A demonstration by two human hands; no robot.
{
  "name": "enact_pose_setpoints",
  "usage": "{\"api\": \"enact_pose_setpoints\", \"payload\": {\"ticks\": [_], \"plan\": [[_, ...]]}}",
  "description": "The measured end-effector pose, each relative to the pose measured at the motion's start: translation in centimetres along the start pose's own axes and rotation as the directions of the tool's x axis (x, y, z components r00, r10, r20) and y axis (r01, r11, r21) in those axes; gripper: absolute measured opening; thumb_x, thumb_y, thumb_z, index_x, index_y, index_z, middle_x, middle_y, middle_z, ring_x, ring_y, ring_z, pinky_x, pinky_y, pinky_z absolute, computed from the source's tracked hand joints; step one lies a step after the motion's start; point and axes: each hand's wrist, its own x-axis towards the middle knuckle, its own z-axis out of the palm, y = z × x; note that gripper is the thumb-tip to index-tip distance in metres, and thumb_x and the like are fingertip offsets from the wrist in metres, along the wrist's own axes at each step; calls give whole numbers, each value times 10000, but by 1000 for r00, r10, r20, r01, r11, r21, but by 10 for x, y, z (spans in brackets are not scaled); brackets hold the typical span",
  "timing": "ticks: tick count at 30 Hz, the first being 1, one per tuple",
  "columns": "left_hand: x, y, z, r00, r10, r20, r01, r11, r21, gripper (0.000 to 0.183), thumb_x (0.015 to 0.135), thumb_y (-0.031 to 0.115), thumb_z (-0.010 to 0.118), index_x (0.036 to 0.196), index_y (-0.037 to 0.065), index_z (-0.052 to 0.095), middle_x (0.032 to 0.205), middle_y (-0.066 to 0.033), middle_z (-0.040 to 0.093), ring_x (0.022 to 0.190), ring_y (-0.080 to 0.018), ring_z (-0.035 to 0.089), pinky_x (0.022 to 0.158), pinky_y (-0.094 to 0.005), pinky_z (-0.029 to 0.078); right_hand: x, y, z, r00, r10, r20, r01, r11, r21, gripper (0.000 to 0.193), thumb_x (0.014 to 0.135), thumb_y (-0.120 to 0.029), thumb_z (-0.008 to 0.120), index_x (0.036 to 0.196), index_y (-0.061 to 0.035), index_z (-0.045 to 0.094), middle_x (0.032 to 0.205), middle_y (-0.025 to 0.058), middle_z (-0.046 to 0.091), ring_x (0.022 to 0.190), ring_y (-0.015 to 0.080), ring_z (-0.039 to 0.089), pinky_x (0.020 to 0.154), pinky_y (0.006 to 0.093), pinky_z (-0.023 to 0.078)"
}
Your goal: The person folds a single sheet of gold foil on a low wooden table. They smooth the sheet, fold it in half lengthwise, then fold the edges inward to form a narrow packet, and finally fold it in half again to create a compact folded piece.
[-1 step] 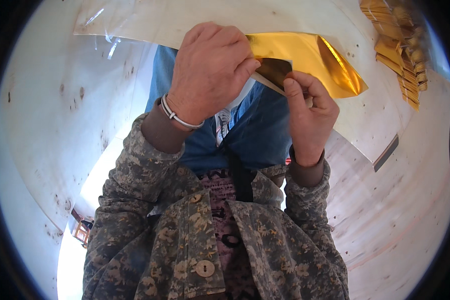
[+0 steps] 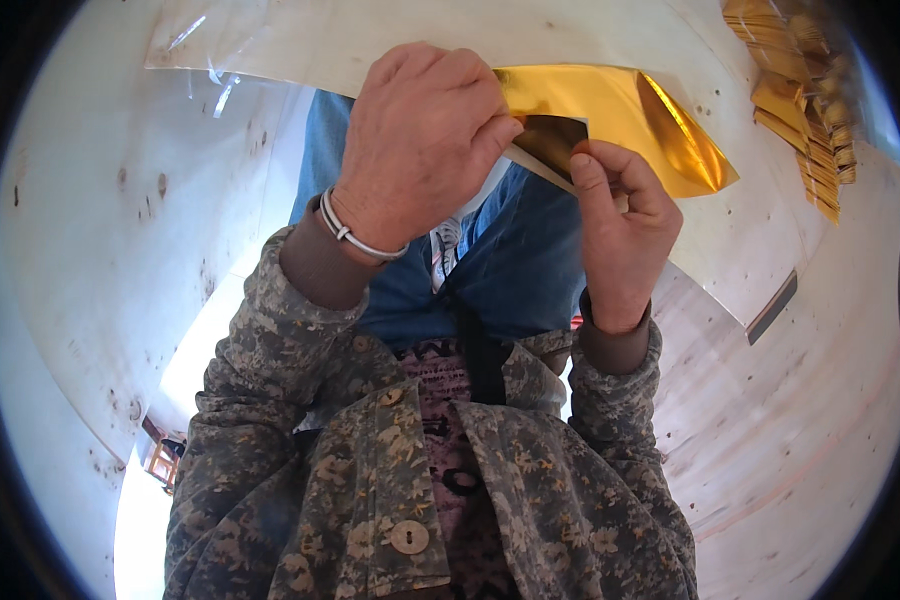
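A sheet of shiny gold foil paper [image 2: 625, 115] lies along the table's near edge, its right end curling to a creased point. Its near edge bends up, and a darker reflecting flap [image 2: 555, 135] shows between my hands. My left hand [image 2: 420, 130], with a silver bangle on the wrist, is closed over the sheet's left part; its fingertips are hidden beneath. With thumb and bent fingers, my right hand [image 2: 625, 200] pinches the corner of the flap.
Folded gold paper pieces [image 2: 800, 120] lie in stacked rows at the far right of the pale table [image 2: 270, 40]. Bits of clear plastic [image 2: 225, 95] are at the far left. A dark flat strip [image 2: 773, 308] sits at the table's right corner. My blue-clad legs are below the edge.
My right hand has shifted very slightly to the right with the flap's corner. Otherwise the hands and the gold sheet look the same.
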Motion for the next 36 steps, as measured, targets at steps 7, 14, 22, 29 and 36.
{"api": "enact_pose_setpoints", "payload": {"ticks": [7, 14, 22, 29, 36], "plan": [[1, 2, 3, 998, -31, -57, 28, 997, -66, 198, 774, 178, 769, 926, 70, 702, 952, -58, 657, 915, -270, 616, 869, -410, 471, 14, -8, 6, 996, 92, -23, -91, 996, 8, 91, 907, -20, 705, 968, 47, 698, 809, 17, 685, 727, 45, 604, 684, 198, 501], [-40, 22, -1, 993, 104, -51, -100, 992, 81, 393, 871, 360, 736, 1181, 121, 699, 1212, -53, 642, 1111, -242, 602, 1040, -472, 399, 20, -11, 6, 985, 163, -59, -161, 987, 25, 90, 909, -22, 701, 961, 51, 698, 811, 24, 684, 738, 52, 610, 689, 190, 497], [-51, 28, 22, 996, -50, 69, 37, 983, 182, 581, 926, 536, 595, 1354, 143, 614, 1429, -62, 529, 1367, -241, 449, 1202, -478, 159, 27, -11, 6, 984, 168, -65, -165, 985, 51, 62, 934, -6, 665, 961, 47, 680, 830, 32, 672, 747, 73, 617, 692, 198, 511], [-50, 26, 26, 990, -71, 118, 48, 980, 192, 644, 924, 569, 566, 1415, 152, 557, 1478, -54, 494, 1414, -243, 403, 1209, -500, 115, 29, -10, 10, 994, 43, -104, -56, 991, -125, 62, 928, -6, 672, 958, 48, 677, 831, 43, 678, 733, 77, 628, 662, 216, 531], [-50, 26, 30, 992, -89, 92, 69, 975, 210, 661, 857, 511, 627, 1424, 183, 534, 1481, -14, 488, 1413, -215, 404, 1172, -531, 182, 33, -7, 15, 983, 86, -160, -108, 985, -135, 82, 897, 3, 699, 974, 23, 679, 806, 46, 671, 716, 85, 642, 648, 209, 531]]}}
